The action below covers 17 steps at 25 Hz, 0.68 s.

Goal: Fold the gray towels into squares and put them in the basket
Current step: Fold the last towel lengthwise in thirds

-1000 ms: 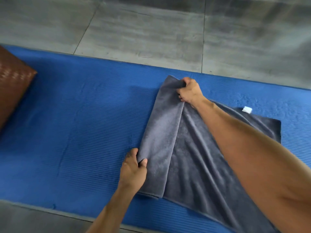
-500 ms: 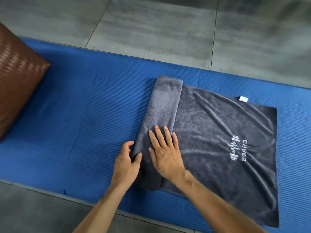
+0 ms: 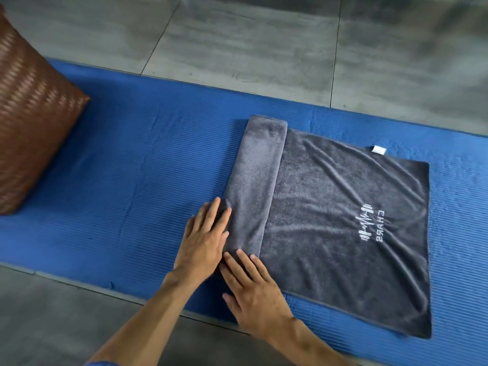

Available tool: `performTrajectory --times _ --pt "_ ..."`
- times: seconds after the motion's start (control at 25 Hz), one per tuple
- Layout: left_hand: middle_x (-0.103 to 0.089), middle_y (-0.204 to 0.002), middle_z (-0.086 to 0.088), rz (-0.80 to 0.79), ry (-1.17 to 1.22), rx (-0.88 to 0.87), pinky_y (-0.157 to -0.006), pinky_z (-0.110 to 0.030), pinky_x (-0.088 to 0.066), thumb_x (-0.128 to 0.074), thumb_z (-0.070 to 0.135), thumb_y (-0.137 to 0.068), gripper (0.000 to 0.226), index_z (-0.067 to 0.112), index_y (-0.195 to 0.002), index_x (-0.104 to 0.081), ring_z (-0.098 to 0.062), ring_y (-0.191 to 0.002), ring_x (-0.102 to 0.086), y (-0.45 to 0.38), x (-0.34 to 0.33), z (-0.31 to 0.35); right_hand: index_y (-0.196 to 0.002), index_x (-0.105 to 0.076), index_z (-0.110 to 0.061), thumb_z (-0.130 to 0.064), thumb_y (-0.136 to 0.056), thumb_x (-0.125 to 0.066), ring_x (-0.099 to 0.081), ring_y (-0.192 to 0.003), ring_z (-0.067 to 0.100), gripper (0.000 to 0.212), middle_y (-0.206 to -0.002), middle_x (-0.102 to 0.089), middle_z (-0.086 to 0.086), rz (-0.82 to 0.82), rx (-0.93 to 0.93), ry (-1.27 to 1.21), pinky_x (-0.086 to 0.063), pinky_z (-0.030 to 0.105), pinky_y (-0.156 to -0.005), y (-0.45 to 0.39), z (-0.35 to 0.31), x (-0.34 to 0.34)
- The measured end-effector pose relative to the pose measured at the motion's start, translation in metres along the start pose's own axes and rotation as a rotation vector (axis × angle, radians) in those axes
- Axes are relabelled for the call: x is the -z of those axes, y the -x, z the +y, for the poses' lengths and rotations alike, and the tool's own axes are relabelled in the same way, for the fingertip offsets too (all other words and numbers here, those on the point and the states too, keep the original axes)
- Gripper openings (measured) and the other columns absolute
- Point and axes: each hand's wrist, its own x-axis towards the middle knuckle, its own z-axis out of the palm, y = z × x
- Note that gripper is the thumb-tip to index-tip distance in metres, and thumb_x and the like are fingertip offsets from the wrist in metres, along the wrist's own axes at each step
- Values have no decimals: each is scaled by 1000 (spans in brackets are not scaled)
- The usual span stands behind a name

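A gray towel [image 3: 340, 212] lies spread on a blue mat [image 3: 137, 165], with a white logo and a small white tag at its far right corner. Its left side is folded over into a narrow lighter strip [image 3: 257, 180]. My left hand [image 3: 204, 239] lies flat with straight fingers against the strip's near left edge. My right hand [image 3: 253, 289] rests flat on the towel's near left corner, fingers straight and pointing at the strip's end. A brown woven basket [image 3: 29, 128] stands at the far left on the mat.
Gray tiled floor [image 3: 237, 43] lies beyond the mat and in front of it. The mat stretches bare between the basket and the towel.
My left hand let go of the fold's edge and opened flat beside it. My right hand slid back from the strip to the near corner. The view shifted slightly right.
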Motion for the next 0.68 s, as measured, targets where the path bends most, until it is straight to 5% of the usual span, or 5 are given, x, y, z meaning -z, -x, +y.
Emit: performTrajectory --times 0.12,0.24,0.32,0.48,0.68 --pt "-19 -162 -8 -16 -128 24 -114 -55 -28 -18 42 -102 59 13 -153 -27 -31 -148 -20 32 -14 4 -136 -57 -15 -32 -100 -42 -36 -143 21 43 -150 -47 3 163 -83 -173 -29 37 -117 -14 22 14" --pt "-12 -163 -12 -7 -173 6 -118 -54 -16 -45 29 -95 63 3 -151 -28 -30 -150 -11 25 -10 20 -125 -65 -15 -19 -92 -41 -51 -131 23 41 -139 -57 2 159 -59 -161 -48 43 -103 -27 48 19" --pt "-15 -162 -13 40 -149 -58 -118 -50 -15 -44 29 -96 61 2 -149 -29 -28 -150 -11 7 -3 31 -108 -70 -11 -14 -87 -42 -61 -110 24 35 -120 -68 2 204 -69 -224 -55 44 -87 -44 62 27" --pt "-23 -160 -10 -15 -89 -103 -118 -44 -12 -24 45 -100 65 6 -151 -21 -21 -149 -12 -22 -12 39 -127 -62 -8 -17 -98 -38 -51 -130 25 39 -138 -57 6 284 -120 -256 -43 43 -107 -88 90 41" --pt "-30 -157 -15 -21 -106 -122 -118 -47 -20 -28 47 -99 66 4 -150 -32 -25 -148 -22 -25 -21 36 -152 -36 -18 -42 -103 -23 -19 -150 27 56 -161 -29 5 14 9 -40 -16 44 -123 -144 120 33"
